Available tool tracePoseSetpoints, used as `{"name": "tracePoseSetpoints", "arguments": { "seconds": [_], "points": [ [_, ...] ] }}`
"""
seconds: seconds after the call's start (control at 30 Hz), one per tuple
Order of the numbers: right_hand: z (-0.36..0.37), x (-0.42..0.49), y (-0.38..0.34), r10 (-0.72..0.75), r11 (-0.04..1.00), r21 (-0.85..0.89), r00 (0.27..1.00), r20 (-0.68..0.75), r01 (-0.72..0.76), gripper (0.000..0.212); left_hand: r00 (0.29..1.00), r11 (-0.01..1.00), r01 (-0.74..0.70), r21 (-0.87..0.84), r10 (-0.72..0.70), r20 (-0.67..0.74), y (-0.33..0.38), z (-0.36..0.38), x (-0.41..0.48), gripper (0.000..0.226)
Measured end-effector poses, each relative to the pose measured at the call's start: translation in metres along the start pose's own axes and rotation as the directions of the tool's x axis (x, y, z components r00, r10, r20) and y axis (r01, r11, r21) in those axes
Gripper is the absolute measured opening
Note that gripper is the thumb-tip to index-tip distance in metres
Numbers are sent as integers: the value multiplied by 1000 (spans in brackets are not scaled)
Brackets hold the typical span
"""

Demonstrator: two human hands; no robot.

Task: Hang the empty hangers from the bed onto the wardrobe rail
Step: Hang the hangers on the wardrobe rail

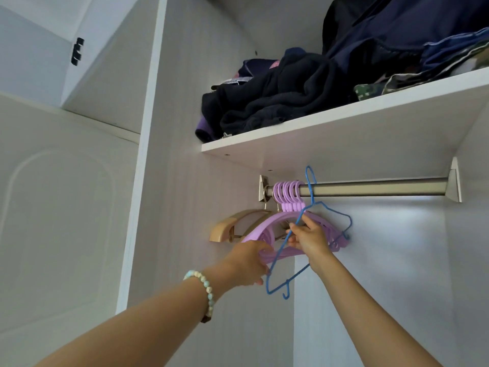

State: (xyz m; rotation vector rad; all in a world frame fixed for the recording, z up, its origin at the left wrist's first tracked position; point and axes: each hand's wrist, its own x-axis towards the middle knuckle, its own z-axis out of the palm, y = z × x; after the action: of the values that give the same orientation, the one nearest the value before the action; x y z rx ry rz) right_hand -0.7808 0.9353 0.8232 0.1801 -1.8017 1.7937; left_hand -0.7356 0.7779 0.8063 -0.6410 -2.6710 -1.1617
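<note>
View looks up into an open wardrobe.

Rail [370, 188]: a metal bar running across the centre right of the frame, under a white shelf [344, 112].

Blue wire hanger [313, 194]: the hook loops over the top of the rail, just right of the purple hooks. Contact with the bar cannot be confirmed. The body hangs tilted towards the lower centre of the frame.

Right hand [309, 238]: raised at frame centre. Its fingers are curled round the blue wire just below the neck and grasp it.

Purple hangers [254, 231]: a bunch of them, with hooks packed together at the left end of the rail and arms fanned below.

Left hand [247, 263]: left of the right hand and a little lower. Its fingers are closed round the lower left ends of the purple hangers. There is a beaded bracelet [206, 284] on the wrist.

Wooden hangers [225, 226]: at the far left of the rail, behind the purple bunch.

Dark clothes [277, 102] are piled loosely on the shelf, upper right of the frame. A pale wardrobe door [66, 207] fills the left side.
</note>
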Motion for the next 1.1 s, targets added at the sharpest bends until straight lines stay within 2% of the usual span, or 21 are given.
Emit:
{"name": "tracePoseSetpoints", "arguments": {
  "seconds": [0.2,0.33,0.43,0.5,0.57,0.73,0.93,1.1],
  "points": [
    [2,-3,-1,37,998,45,999,30,-38,31,998,995,-52,82,54,-23,4,11,5,39],
    [6,-15,1,103,972,202,992,73,-116,28,999,1000,-27,2,27,-43,1,-5,-6,35],
    [8,-21,1,110,986,119,992,59,-116,21,993,998,-55,-22,53,-103,-2,-20,-16,36],
    [10,-23,-1,52,998,-24,999,-15,-52,18,987,996,-86,-32,81,-135,-5,-28,-25,37],
    [14,-30,-7,-47,990,-137,997,-59,39,24,985,994,-102,-44,94,-145,-9,-36,-36,35],
    [38,-59,-39,-225,963,-173,971,-80,209,43,983,992,-116,-46,109,-148,-25,-65,-69,29],
    [104,-116,-80,-403,891,-198,913,68,408,47,955,991,-127,-44,110,-275,-56,-134,-127,20],
    [194,-174,-97,-468,854,-112,845,260,508,48,868,995,-94,-17,74,-491,-107,-208,-202,17]
  ]
}}
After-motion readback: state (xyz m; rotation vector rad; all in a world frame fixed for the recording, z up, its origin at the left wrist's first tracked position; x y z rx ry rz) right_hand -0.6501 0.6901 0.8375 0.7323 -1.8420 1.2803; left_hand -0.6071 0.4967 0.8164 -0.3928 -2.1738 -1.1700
